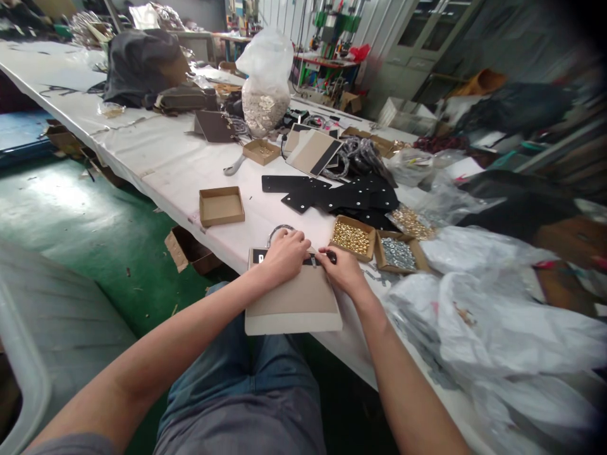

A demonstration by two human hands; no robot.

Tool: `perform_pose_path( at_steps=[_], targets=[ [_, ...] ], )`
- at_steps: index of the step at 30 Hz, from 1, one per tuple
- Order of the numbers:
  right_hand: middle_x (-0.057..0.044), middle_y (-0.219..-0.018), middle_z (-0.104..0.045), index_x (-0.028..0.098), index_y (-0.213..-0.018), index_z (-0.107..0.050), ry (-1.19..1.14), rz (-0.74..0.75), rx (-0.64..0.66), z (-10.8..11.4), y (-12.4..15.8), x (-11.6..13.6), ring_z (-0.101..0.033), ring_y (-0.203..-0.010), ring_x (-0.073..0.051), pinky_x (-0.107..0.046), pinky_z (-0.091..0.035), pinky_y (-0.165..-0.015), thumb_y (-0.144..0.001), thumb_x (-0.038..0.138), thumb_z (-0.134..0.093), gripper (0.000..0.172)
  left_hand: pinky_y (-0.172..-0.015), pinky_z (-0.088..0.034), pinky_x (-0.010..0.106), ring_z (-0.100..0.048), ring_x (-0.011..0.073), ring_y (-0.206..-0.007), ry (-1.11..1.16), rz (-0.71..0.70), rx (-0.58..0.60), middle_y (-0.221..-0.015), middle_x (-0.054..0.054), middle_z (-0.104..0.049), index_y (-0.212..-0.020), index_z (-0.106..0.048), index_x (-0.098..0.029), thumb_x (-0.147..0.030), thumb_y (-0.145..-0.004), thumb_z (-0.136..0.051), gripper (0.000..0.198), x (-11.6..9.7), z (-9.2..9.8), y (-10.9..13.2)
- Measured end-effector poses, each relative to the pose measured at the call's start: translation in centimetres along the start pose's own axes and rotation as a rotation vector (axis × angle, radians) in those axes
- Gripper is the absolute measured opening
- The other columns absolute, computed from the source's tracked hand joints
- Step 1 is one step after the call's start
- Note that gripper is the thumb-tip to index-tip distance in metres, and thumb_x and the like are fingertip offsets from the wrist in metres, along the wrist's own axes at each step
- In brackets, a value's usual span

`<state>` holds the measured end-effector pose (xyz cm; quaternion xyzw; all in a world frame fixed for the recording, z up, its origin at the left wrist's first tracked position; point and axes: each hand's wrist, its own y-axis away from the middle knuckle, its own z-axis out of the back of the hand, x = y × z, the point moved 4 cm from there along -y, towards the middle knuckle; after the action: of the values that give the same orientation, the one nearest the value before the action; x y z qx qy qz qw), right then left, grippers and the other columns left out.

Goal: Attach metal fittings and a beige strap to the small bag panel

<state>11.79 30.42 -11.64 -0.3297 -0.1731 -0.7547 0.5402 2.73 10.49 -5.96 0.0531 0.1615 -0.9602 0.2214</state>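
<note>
Tan board is lying at the table edge nearest us, overhanging toward our lap, and we are working at its far end. Our left hand is pressing flat, fingers curled down over a black strip that runs across the board's top edge. Our right hand is sitting just beside it, fingers pinched narrow on a small dark piece at the strip's right end; we cannot tell exactly what it is. A wire loop is peeking out just behind the left hand.

Just beyond the right hand we are seeing a box of gold studs and next to it a box of silver studs. An empty open box is sitting to the left, near the table edge. Farther back, black punched strips are lying in a pile. Clear plastic bags are crowding the right side. Far back, a bag of pale parts is standing upright, with a dark bag beyond it to the left.
</note>
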Motion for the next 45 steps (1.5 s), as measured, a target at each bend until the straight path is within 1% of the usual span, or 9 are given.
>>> perform_pose_path(
  at_steps=[6, 12, 15, 19, 22, 29, 33, 38, 45],
  targets=[
    [-0.005, -0.108, -0.086, 0.03, -0.112, -0.084, 0.049, -0.004, -0.014, -0.1, 0.3, 0.5, -0.079, -0.102, -0.032, -0.041, -0.053, -0.087, -0.11, 0.049, -0.072, 0.023, -0.097, -0.054, 0.045, -0.067, 0.0327, -0.122, 0.065, 0.063, 0.115, -0.136, 0.013, -0.069, -0.129, -0.071, -0.02, -0.031, -0.121, -0.059, 0.018, -0.8, -0.1, 1.7],
    [-0.007, -0.107, -0.085, 0.03, -0.11, -0.083, 0.086, -0.006, -0.046, -0.1, 0.8, 1.4, -0.079, -0.101, -0.034, -0.041, -0.052, -0.084, -0.111, 0.048, -0.071, 0.021, -0.112, -0.05, 0.052, -0.061, 0.0365, -0.13, -0.125, -0.008, 0.023, -0.136, 0.018, -0.068, -0.129, -0.074, -0.014, -0.016, -0.12, -0.047, 0.028, -3.4, 0.2, 2.2],
    [-0.006, -0.106, -0.085, 0.03, -0.111, -0.082, 0.104, -0.032, -0.068, -0.3, 0.9, 1.4, -0.078, -0.1, -0.034, -0.042, -0.051, -0.084, -0.111, 0.049, -0.072, 0.022, -0.108, -0.052, 0.049, -0.064, 0.0345, -0.119, -0.089, -0.033, 0.084, -0.125, 0.017, -0.07, -0.121, -0.076, -0.012, -0.014, -0.119, -0.048, 0.029, -3.9, 0.1, 2.7],
    [-0.007, -0.106, -0.085, 0.03, -0.109, -0.082, 0.093, -0.04, -0.069, -0.5, 0.9, 1.4, -0.078, -0.1, -0.034, -0.042, -0.051, -0.082, -0.11, 0.049, -0.072, 0.022, -0.105, -0.054, 0.049, -0.066, 0.0353, -0.117, 0.014, -0.032, 0.178, -0.123, 0.018, -0.072, -0.128, -0.077, -0.01, -0.036, -0.121, -0.059, 0.032, -3.9, 0.4, 3.4],
    [-0.008, -0.104, -0.085, 0.029, -0.107, -0.082, 0.068, -0.043, -0.067, -0.6, 1.0, 1.4, -0.079, -0.098, -0.034, -0.042, -0.052, -0.084, -0.11, 0.049, -0.071, 0.023, -0.113, -0.053, 0.048, -0.065, 0.0377, -0.127, -0.025, -0.092, 0.121, -0.132, 0.021, -0.071, -0.15, -0.068, -0.01, -0.045, -0.119, -0.065, 0.047, -4.2, 0.8, 4.3],
    [-0.01, -0.112, -0.083, 0.025, -0.107, -0.083, 0.032, 0.047, -0.068, -0.1, 0.3, 1.3, -0.077, -0.103, -0.032, -0.044, -0.055, -0.094, -0.108, 0.051, -0.073, 0.028, -0.129, -0.043, 0.051, -0.056, 0.0426, -0.146, -0.038, -0.05, 0.064, -0.154, 0.029, -0.061, -0.153, -0.064, -0.008, -0.061, -0.117, -0.065, 0.064, -4.5, 0.2, 5.5],
    [-0.009, -0.103, -0.079, 0.023, -0.098, -0.08, 0.028, 0.171, -0.311, 2.8, 0.2, 4.1, -0.072, -0.089, -0.028, -0.042, -0.056, -0.086, -0.105, 0.059, -0.083, 0.037, -0.127, -0.044, 0.051, -0.056, 0.0428, -0.146, -0.015, -0.039, 0.077, -0.15, 0.028, -0.064, -0.147, -0.067, -0.007, -0.062, -0.113, -0.072, 0.066, -4.7, 0.6, 5.8],
    [0.002, -0.061, -0.048, 0.024, -0.068, -0.055, -0.583, 0.172, -0.516, 5.0, 0.5, 9.5, -0.04, -0.048, -0.014, -0.033, -0.029, -0.046, -0.107, 0.071, -0.084, 0.068, -0.138, -0.028, 0.068, -0.049, 0.0461, -0.154, -0.011, -0.027, 0.08, -0.162, 0.03, -0.058, -0.16, -0.061, -0.007, -0.075, -0.107, -0.074, 0.087, -4.3, 1.3, 6.4],
    [0.006, -0.059, -0.03, 0.024, -0.065, -0.04, -0.96, 0.135, -0.491, 1.7, -0.7, 11.8, -0.026, -0.044, -0.009, -0.028, -0.019, -0.04, -0.106, 0.073, -0.085, 0.078, -0.138, -0.028, 0.069, -0.05, 0.0426, -0.155, 0.04, -0.046, 0.061, -0.161, 0.028, -0.059, -0.16, -0.062, -0.009, -0.076, -0.107, -0.077, 0.087, -3.6, 1.2, 6.7]
  ],
)
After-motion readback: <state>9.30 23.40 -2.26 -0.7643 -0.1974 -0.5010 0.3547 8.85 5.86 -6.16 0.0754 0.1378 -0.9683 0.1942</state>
